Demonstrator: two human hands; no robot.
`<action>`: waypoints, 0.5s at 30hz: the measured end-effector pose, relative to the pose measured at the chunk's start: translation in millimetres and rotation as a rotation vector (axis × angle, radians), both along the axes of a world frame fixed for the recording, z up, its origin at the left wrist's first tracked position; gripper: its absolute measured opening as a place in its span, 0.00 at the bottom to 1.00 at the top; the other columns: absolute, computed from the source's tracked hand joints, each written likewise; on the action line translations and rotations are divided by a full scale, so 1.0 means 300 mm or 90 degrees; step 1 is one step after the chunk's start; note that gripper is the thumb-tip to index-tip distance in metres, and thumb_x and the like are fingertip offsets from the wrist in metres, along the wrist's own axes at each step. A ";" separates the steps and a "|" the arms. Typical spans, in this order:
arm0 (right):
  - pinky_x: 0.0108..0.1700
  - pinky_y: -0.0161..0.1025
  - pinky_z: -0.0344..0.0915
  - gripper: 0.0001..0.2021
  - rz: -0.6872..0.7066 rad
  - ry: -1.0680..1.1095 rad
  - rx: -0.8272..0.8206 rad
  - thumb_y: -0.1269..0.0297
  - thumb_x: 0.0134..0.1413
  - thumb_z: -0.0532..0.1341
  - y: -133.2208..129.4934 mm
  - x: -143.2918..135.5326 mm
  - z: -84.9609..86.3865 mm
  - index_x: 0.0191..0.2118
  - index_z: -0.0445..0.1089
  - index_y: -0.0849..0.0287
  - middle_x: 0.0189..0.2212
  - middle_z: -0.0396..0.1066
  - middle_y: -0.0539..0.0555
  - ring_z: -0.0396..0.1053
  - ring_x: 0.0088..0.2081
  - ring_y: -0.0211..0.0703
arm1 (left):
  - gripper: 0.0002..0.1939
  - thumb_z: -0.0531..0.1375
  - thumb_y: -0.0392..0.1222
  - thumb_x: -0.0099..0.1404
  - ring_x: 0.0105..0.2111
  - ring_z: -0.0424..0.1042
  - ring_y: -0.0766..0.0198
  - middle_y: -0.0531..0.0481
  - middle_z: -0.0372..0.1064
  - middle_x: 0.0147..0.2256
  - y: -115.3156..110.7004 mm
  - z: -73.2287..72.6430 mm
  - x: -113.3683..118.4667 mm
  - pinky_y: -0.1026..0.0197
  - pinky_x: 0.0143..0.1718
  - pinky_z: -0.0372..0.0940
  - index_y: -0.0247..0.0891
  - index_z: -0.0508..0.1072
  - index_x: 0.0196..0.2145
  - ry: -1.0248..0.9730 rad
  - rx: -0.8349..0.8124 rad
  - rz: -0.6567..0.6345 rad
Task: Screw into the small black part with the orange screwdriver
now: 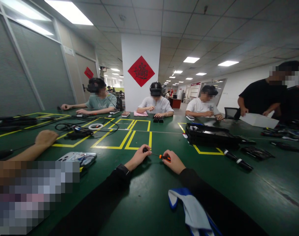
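Observation:
Near the middle of the green table (139, 203), my left hand (138, 157) is closed around a small dark object (145, 150), too small to name. My right hand (173, 161) grips the orange and black handle of a screwdriver (165, 158). Its thin shaft points left toward the dark object; whether the two touch is unclear. Both hands are close together just above the tabletop. A white and blue cloth (195, 213) lies beside my right forearm.
A black open case (210, 135) and black-and-white tubes (238, 160) lie to the right. At left are a clear-wrapped package (77, 158), cables, a white ring (95, 127) and another person's arm (44, 141). Several people are across the table.

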State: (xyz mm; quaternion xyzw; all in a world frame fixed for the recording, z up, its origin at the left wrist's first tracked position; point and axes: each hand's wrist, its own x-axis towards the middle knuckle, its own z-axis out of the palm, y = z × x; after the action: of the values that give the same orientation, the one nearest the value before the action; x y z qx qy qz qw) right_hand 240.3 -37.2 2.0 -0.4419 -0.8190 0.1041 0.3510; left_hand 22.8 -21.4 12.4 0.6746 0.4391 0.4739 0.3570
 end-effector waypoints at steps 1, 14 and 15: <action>0.36 0.36 0.57 0.08 -0.005 0.002 0.000 0.65 0.44 0.59 0.000 -0.001 0.000 0.34 0.64 0.59 0.31 0.63 0.51 0.60 0.33 0.38 | 0.12 0.57 0.43 0.52 0.28 0.63 0.68 0.55 0.64 0.29 0.004 -0.004 -0.001 0.67 0.29 0.57 0.38 0.65 0.35 0.001 0.001 -0.001; 0.40 0.38 0.56 0.07 0.014 -0.015 0.041 0.67 0.45 0.58 0.001 -0.002 0.013 0.34 0.64 0.59 0.33 0.63 0.52 0.59 0.37 0.41 | 0.12 0.58 0.43 0.51 0.29 0.64 0.67 0.53 0.64 0.29 0.024 -0.027 -0.005 0.65 0.33 0.58 0.37 0.66 0.34 -0.012 0.026 -0.014; 0.40 0.38 0.56 0.07 0.014 -0.012 0.039 0.67 0.45 0.58 0.000 -0.003 0.013 0.34 0.64 0.59 0.33 0.63 0.52 0.59 0.37 0.41 | 0.12 0.58 0.43 0.51 0.29 0.64 0.67 0.53 0.65 0.30 0.025 -0.028 -0.005 0.64 0.34 0.58 0.37 0.66 0.34 -0.013 0.026 -0.016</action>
State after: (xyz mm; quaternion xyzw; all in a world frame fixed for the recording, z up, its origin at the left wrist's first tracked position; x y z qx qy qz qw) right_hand 239.4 -37.2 5.9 -0.4230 -0.8298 0.0786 0.3553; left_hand 21.4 -13.8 4.0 0.6827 0.4171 0.4848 0.3534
